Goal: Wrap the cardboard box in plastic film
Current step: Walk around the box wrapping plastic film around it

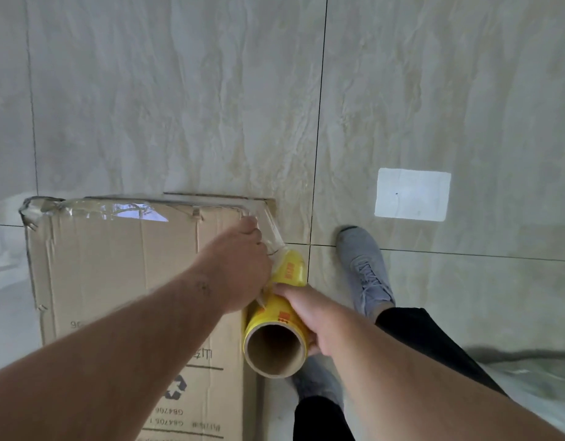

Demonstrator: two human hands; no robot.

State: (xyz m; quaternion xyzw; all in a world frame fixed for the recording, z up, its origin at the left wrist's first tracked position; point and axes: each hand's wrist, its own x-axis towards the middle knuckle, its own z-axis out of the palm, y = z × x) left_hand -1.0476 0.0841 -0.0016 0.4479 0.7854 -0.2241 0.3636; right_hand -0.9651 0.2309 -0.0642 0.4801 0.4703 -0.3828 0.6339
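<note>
A: Box (122, 281)?
B: Lower left of frame, flat on the tile floor (179, 106). Its far edge sits mid-frame, its right edge runs down beside the roll (276, 326). Far-left corner crumpled, and film (138, 211) is already across the far edge.
A: Left hand (240, 265)?
B: Over the box's far-right corner, fingers curled, pinching the film strand that runs from that corner to the roll.
A: Right hand (310, 316)?
B: Wrapped round the yellow roll, just off the box's right edge. The tube's open end faces the camera.
A: Free room?
B: Bare tile across the whole top half and right side. Grey shoes: one (365, 268) right of the roll, one (319, 383) below it. A pale rectangle (412, 194) lies on the floor at mid-right, well apart from the box.
</note>
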